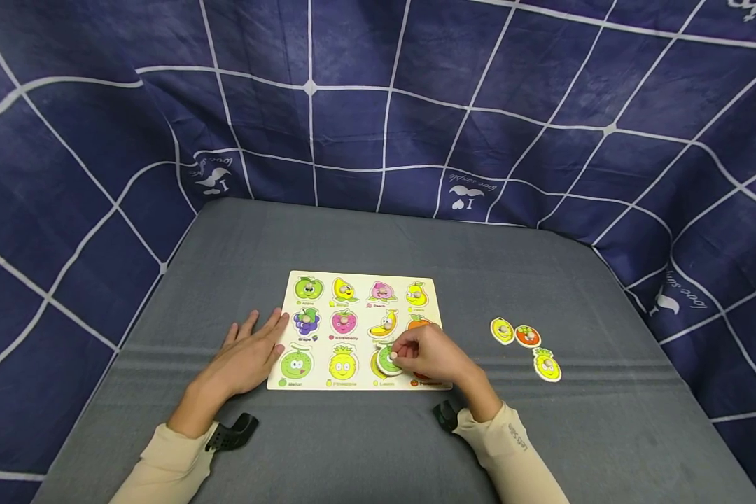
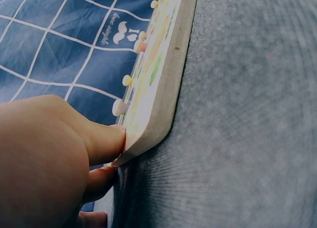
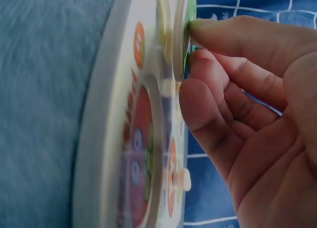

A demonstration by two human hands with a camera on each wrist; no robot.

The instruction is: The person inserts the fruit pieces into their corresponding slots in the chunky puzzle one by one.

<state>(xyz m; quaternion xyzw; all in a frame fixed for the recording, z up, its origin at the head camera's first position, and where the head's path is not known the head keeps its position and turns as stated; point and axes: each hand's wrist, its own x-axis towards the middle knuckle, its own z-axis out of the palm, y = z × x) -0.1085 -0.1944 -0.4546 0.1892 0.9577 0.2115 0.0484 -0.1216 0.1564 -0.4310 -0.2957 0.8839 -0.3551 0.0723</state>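
Note:
A cream fruit puzzle board lies on the table, with rows of printed fruits and knobbed pieces in its upper rows. My right hand pinches a round green puzzle piece between thumb and fingertips. In the head view the piece overlaps the yellow lemon picture in the bottom row; the right wrist view shows it just over the board's face. My left hand rests at the board's left edge, fingers stretched out. Its thumb touches the board's corner in the left wrist view.
Right of the board lie three loose pieces: a yellow lemon piece, a red-orange piece and a pineapple piece. Grey cloth covers the table. A dark blue checked curtain hangs behind and at both sides.

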